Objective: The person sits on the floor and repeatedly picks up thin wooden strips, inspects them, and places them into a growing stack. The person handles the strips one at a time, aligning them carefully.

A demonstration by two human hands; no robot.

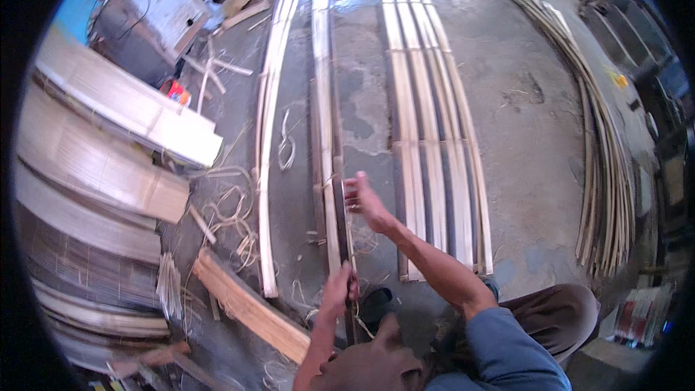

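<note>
My left hand grips the near end of a long thin bamboo strip that runs away from me along the concrete floor. Farther up the same strip, my right hand pinches it with fingers partly spread, the forearm in a blue rolled sleeve. A darker slat lies right beside the strip. To the right lies a flat row of several pale bamboo slats tied side by side. To the left lies another bundle of long strips.
Stacked bamboo mats and slat bundles fill the left side. A curved heap of strips lies at the right. A short plank and loose shavings lie near my left knee. A metal cabinet stands at the back left.
</note>
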